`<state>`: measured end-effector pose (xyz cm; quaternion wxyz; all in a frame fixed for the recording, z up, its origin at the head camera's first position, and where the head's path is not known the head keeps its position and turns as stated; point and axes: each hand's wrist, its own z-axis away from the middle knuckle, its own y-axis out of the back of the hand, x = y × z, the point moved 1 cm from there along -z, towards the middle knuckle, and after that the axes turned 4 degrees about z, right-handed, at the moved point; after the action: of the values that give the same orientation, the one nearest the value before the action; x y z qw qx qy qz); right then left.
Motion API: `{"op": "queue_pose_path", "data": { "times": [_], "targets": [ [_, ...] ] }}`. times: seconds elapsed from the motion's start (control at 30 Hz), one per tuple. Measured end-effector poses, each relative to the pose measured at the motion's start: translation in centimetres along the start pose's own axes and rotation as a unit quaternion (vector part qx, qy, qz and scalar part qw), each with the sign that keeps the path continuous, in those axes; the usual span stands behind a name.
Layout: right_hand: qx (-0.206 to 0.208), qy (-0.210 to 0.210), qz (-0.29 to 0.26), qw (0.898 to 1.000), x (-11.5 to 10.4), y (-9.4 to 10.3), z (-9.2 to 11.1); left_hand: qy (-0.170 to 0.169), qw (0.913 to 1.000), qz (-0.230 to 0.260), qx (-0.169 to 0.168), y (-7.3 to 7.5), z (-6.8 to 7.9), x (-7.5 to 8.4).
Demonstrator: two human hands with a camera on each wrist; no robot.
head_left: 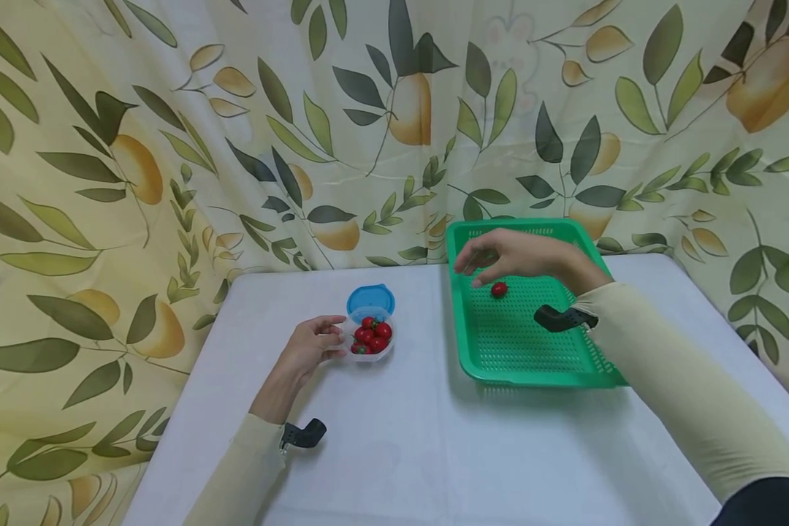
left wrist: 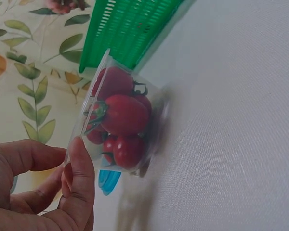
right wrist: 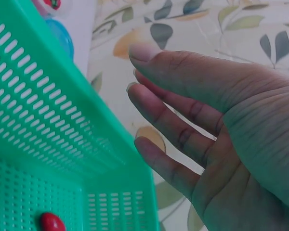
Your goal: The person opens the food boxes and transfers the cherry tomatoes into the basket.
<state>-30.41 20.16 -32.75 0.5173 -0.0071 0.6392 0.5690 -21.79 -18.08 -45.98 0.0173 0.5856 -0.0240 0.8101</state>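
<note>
A small clear plastic container (head_left: 372,356) holds several red cherry tomatoes (left wrist: 126,115), some with green stems. My left hand (head_left: 310,345) is at its left side, thumb and fingers pinching the rim in the left wrist view. Behind the container is a blue lid (head_left: 371,298). To the right stands a green perforated plastic basket (head_left: 532,351) with a single cherry tomato (head_left: 499,290) on its floor. Over the basket's back left part, my right hand (head_left: 516,253) hovers with its fingers loosely bent and spread apart, holding nothing; the right wrist view (right wrist: 207,125) shows the bare palm side.
A white cloth (head_left: 381,438) covers the table. Close behind its back edge hangs a curtain (head_left: 237,146) printed with leaves and fruit. The basket's raised wall (right wrist: 62,96) stands beside my right fingers. Both wrists carry a small black device (head_left: 305,434).
</note>
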Motion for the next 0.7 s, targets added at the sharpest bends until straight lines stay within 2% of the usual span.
{"op": "queue_pose_path", "data": {
  "times": [0.7],
  "targets": [
    [-0.061,0.029,-0.011,0.998,-4.0,-2.7,-5.2,-0.002,1.0,-0.002,-0.002,0.2,-0.1,-0.2]
  ]
}}
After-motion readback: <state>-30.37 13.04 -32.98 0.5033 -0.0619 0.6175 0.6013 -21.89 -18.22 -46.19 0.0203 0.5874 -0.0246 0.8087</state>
